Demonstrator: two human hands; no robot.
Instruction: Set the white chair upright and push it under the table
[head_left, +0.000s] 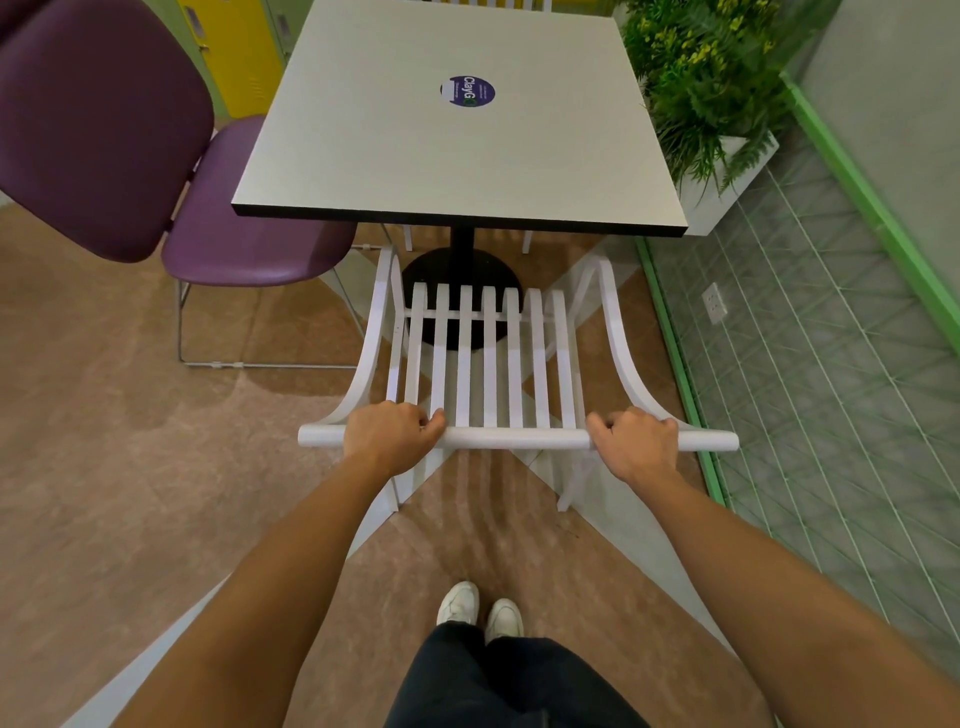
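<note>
Both hands wrapped tight on the top rail of the white chair: left hand near one end, right hand near the other. Chair upright, slats just past the fingers. Table ahead of the hands, not over the seat yet. Purple chair off beyond the left hand.

bare forearms, dark trousers, white shoes

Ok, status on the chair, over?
Left hand, right hand gripping white chair top rail. Chair upright, facing table. Table base ahead.
</note>
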